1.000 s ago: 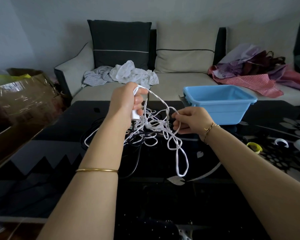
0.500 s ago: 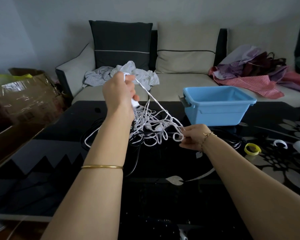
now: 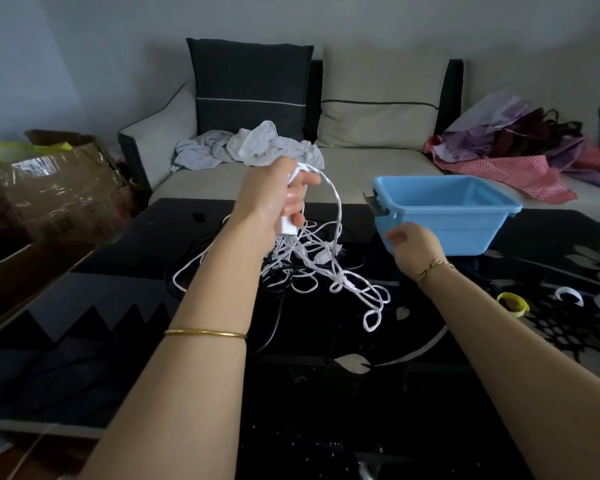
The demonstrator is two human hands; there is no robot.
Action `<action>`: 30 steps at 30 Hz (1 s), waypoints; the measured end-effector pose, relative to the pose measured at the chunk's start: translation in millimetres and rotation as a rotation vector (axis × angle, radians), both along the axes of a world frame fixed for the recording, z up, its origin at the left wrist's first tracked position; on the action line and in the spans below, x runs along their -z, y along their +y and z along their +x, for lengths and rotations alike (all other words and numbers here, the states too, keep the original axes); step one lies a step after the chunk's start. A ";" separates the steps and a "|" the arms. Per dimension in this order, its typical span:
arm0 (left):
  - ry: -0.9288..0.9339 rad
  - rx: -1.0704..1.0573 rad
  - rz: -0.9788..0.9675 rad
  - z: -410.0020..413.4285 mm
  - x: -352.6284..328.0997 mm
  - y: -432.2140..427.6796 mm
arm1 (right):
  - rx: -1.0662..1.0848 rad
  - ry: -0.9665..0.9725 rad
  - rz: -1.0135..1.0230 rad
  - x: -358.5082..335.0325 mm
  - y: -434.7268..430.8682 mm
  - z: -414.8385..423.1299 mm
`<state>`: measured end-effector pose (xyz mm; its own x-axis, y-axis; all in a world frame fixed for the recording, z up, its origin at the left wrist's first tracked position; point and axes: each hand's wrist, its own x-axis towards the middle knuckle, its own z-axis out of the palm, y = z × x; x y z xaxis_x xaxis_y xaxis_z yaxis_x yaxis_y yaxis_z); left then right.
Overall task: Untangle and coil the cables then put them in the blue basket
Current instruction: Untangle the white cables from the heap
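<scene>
My left hand (image 3: 278, 199) is raised over the dark table and grips a white plug block and a loop of the white cable (image 3: 336, 268). The rest of that cable hangs from it in a loose tangle down to the tabletop. Black cables (image 3: 274, 327) lie under and around the tangle. My right hand (image 3: 413, 247) hovers blurred in front of the blue basket (image 3: 444, 206), fingers loosely curled, holding nothing. The basket stands at the table's far right and looks empty.
The black glass table (image 3: 326, 393) has a floral pattern. A yellow tape ring (image 3: 513, 304) and white pieces (image 3: 568, 295) lie at its right. A sofa (image 3: 378, 161) with clothes stands behind it. A cardboard box (image 3: 49, 188) sits at the left.
My right hand let go of the white cable and rose toward the basket. The freed loops dropped onto the table. My left hand shifted slightly right, still gripping the plug.
</scene>
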<state>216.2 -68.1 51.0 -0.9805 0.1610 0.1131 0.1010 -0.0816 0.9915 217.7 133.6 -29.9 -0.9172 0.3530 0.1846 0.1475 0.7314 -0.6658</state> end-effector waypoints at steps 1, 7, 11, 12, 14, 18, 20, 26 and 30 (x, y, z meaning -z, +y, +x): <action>-0.012 0.034 -0.007 -0.9 2.5 1.2 | -0.041 0.111 -0.171 -8.9 -5.8 0.2; -0.113 0.171 0.091 -0.4 8.1 5.5 | -0.441 0.160 -0.623 -32.0 -48.8 14.5; -0.220 0.305 0.246 1.3 8.7 1.9 | -0.414 0.220 -0.688 -28.2 -53.6 13.5; -0.241 0.355 0.291 2.5 8.4 1.7 | -0.401 0.215 -0.682 -26.7 -53.4 13.7; -0.270 0.440 0.415 4.2 8.0 2.4 | -0.407 0.175 -0.603 -22.3 -55.2 14.4; -0.263 0.429 0.761 -1.0 7.0 -3.1 | -0.529 -0.012 -0.413 -18.6 -68.2 20.6; -0.221 0.349 0.817 -5.5 7.9 -7.7 | -0.589 -0.084 -0.310 -22.5 -73.7 24.2; -0.088 0.106 0.666 -10.7 13.3 -7.6 | -0.686 -0.229 0.004 -36.6 -67.3 33.0; 0.124 -0.130 0.258 -10.3 20.9 1.0 | -0.764 -0.224 0.146 -50.9 -63.4 40.6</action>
<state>205.9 -67.0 30.0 -0.9671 -0.0147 0.2541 0.2462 -0.3070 0.9193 258.3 70.2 21.0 -0.9159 -0.3998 -0.0363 -0.3096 0.7611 -0.5699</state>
